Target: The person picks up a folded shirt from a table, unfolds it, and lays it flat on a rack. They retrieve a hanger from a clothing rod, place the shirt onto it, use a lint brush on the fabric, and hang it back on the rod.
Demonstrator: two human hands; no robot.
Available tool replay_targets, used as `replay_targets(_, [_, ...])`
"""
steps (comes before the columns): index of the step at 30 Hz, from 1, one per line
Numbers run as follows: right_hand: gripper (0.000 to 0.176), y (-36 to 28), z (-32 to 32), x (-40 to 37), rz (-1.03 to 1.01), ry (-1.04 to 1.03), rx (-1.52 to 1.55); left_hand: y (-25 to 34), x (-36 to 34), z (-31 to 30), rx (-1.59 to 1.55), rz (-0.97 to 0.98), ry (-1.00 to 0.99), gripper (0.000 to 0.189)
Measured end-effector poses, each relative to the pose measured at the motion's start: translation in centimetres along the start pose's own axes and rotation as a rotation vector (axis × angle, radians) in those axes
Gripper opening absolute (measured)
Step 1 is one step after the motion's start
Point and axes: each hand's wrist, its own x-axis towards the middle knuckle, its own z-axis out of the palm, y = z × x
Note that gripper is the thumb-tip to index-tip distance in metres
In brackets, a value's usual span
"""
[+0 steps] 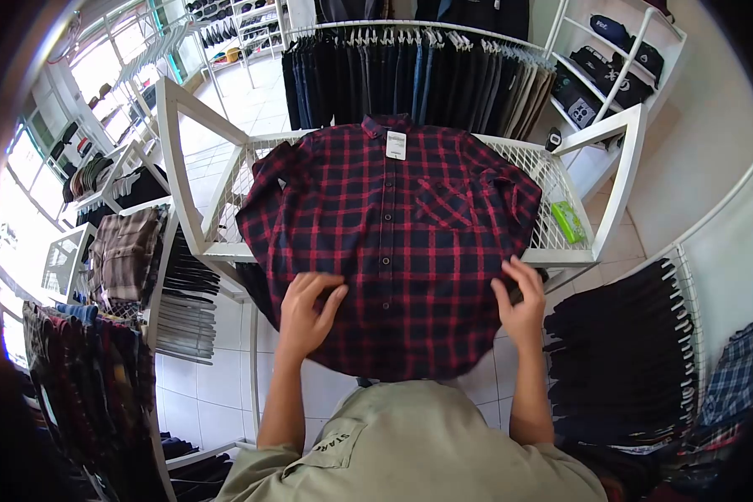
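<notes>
Olive shirt front (410, 443) of the person fills the bottom edge, w/ some lettering on a chest patch. Both bare forearms reach up from it.

Left hand (308, 311): fingers bent, thumb closing toward them, pinching cloth at the lower left of the plaid shirt (393, 243). Right hand (520, 305): at the lower right edge of the same shirt, fingers curled over the side seam and holding cloth. Something dark sits just under this hand; can't tell what.

Plaid shirt is red and navy, buttoned, laid face up and flat on the white wire table (552, 180). Collar at the far side, hem hanging over the near rim toward the person. Sleeves folded in approx. along each side. White tag (396, 145) lies just below the collar; chest pocket on the right half.

Green box (568, 222) lies on the wire top, right of the shirt, near the rim, not touching the cloth.

Behind the table: rail of dark trousers (427, 75) on hangers. Top right: white shelves (636, 50) w/ black bags. Left: folded checked shirts (124, 251) on a lower stand. Right: more dark clothes hanging on a curved rail (682, 276).
</notes>
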Motion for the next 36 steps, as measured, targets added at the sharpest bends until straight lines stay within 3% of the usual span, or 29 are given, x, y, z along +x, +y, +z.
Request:
replay_targets(4, [0.035,1.3,2.4,2.4,0.003,0.011,-0.163,-2.6,4.7,5.0,0.244,0.073,0.217,0.022])
replay_targets(7, [0.033,2.2,3.0,3.0,0.128,-0.126,0.002,-4.8,6.3,7.8,0.424,0.037,0.29,0.027])
replay_targets(11, [0.031,2.8,2.6,2.9,0.08,-0.105,-0.004,-5.1,6.2,8.6,0.447,-0.019,0.306,0.031])
replay_targets(16, [0.021,3.2,3.5,3.8,0.432,-0.015,0.143,-5.9,6.4,8.0,0.413,0.023,0.209,0.043])
replay_targets(19, [0.02,4.5,5.2,3.7,0.318,0.062,0.016,-7.1,7.0,7.9,0.548,0.129,0.233,0.051])
replay_targets(22, [0.023,1.7,5.5,5.2,0.247,0.071,-0.212,-7.6,7.6,7.4,0.545,0.086,0.152,0.057])
replay_targets(23, [0.021,0.3,6.0,6.4,0.01,0.187,-0.268,-7.7,8.0,6.8,0.548,0.086,0.154,0.057])
replay_targets(24, [0.018,-0.7,6.9,7.4,-0.229,0.305,-0.322,-7.0,8.9,5.8,0.515,0.022,0.025,0.057])
replay_targets(25, [0.017,-1.3,7.8,7.9,-0.213,0.208,-0.233,-6.7,9.7,5.3,0.479,-0.043,-0.105,0.056])
replay_targets(28, [0.017,-1.7,11.3,8.8,0.002,-0.184,-0.087,-6.4,11.6,6.7,0.495,-0.176,-0.039,0.051])
replay_targets(32, [0.019,-0.5,14.7,7.6,-0.098,-0.094,-0.273,-8.3,10.6,9.3,0.539,-0.055,0.214,0.04])
replay_targets(36, [0.02,-0.8,14.9,7.3,-0.099,-0.038,-0.338,-8.0,10.6,9.1,0.513,-0.023,0.208,0.033])
